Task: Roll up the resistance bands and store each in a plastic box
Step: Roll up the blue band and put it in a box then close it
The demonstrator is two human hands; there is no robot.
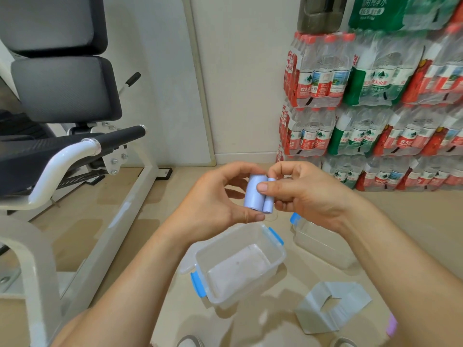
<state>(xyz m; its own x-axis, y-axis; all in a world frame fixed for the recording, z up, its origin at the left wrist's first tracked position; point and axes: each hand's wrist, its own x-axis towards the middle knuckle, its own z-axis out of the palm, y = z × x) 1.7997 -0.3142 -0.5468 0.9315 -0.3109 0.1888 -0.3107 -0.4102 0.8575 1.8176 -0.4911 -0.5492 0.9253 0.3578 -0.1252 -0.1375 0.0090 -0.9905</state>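
Lavender resistance band (255,195), rolled from both ends, is pinched by both hands. Keep the left hand (215,199) and right hand (303,194) tight while lowering it into the open plastic box (275,256).

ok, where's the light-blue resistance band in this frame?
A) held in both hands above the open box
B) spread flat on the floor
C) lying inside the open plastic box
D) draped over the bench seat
A: the left hand and right hand both grip the rolled light-blue resistance band in the air, above the open plastic box and clear of its rim.
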